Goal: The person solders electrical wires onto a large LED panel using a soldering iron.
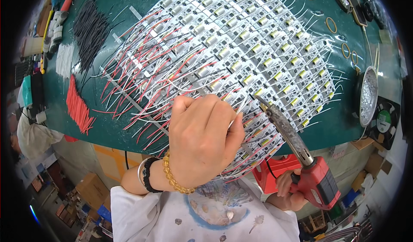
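Across the middle lies a large panel of small white circuit boards (275, 57) with rows of yellow-and-silver cylindrical parts. My left hand (204, 134) is over its near part, thumb and fingers pinched on a thin white wire (241, 105). The fingers hide part of that wire. My right hand (290, 190) is wrapped round the grip of a red soldering gun (317, 184) at the lower right. Its dark tip rests at or just above the boards, close to the white wire's end; whether they touch I cannot tell. Red, white and black wires (146, 87) stick out from the panel's left side.
Bundles of black wires (90, 31), white wires (65, 60) and red wires (78, 106) lie on the green table mat (51, 95) at left. Rubber bands (331, 24), a metal dish (368, 96) and a black fan (385, 123) are at right. Cardboard boxes (92, 190) stand below the table.
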The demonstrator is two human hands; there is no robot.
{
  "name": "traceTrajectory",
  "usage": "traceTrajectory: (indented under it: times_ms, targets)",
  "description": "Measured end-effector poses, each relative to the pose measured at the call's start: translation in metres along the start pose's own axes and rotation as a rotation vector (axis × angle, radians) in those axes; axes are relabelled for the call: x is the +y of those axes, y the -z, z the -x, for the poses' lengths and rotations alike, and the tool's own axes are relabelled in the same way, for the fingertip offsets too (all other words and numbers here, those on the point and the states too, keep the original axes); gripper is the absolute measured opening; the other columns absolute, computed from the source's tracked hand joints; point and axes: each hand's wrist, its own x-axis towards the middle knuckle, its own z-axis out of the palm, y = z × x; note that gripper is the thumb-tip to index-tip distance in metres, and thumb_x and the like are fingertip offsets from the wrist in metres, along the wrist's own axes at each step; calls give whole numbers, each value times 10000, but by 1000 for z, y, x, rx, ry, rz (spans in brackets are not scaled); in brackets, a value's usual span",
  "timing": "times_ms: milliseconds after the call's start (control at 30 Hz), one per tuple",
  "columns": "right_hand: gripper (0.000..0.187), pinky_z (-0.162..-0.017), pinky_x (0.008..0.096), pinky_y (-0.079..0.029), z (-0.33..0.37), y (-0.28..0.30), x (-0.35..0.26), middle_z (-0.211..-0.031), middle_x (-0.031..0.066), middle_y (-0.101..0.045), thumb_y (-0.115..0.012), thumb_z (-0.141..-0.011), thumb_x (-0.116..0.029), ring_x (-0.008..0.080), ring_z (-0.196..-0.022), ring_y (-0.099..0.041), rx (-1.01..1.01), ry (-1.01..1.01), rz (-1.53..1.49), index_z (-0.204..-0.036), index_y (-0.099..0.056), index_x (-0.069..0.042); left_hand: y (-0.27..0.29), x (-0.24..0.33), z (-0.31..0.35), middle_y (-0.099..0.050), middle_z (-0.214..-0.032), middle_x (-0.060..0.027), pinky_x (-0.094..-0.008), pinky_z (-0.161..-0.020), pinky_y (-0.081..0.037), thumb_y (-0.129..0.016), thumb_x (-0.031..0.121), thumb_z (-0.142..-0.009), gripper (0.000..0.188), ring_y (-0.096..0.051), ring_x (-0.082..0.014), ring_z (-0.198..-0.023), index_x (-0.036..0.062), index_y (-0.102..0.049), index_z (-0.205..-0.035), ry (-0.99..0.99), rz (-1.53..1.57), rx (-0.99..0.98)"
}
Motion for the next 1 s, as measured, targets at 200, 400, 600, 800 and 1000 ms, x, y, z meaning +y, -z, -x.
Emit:
traceTrajectory:
  times_ms: [200,400,600,800,1000]
  targets:
    - [651,-445,277,-406,7,-4,3,-562,27,-538,-652,-850,-472,142,-448,-513,168,-13,-176,-1198,-447,38,24,1,5,-554,-711,-46,-352,-657,-378,-719,16,-727,171,-526,-217,-606,70,-576,-805,57,-15,-60]
    - [453,-509,288,-439,21,-1,6,-658,78,-599,-655,-793,-340,186,-548,-563,231,45,-343,-1000,-522,40,65,16,9,-579,-685,-38,-336,-647,-388,-731,13,-746,161,-508,-210,-557,73,-608,-831,330,89,10]
    - [778,-432,275,-395,21,17,0,-527,17,-525,-644,-852,-566,133,-414,-495,-6,27,-48,-1289,-400,30,6,10,10,-537,-649,-7,-340,-618,-328,-724,20,-751,164,-484,-185,-537,76,-578,-799,-24,51,-14]
    - [784,-441,273,-386,45,5,7,-539,18,-519,-683,-827,-549,134,-454,-503,298,-7,-73,-1276,-419,37,-3,10,9,-516,-640,-5,-345,-602,-297,-716,30,-759,170,-483,-187,-536,85,-555,-777,-25,31,-30]
    - [710,-429,276,-389,76,31,26,-559,35,-527,-687,-835,-521,142,-457,-505,309,-59,-97,-1210,-473,42,-3,8,10,-520,-641,-8,-348,-602,-302,-714,33,-757,183,-494,-185,-542,86,-540,-772,-30,-11,-12]
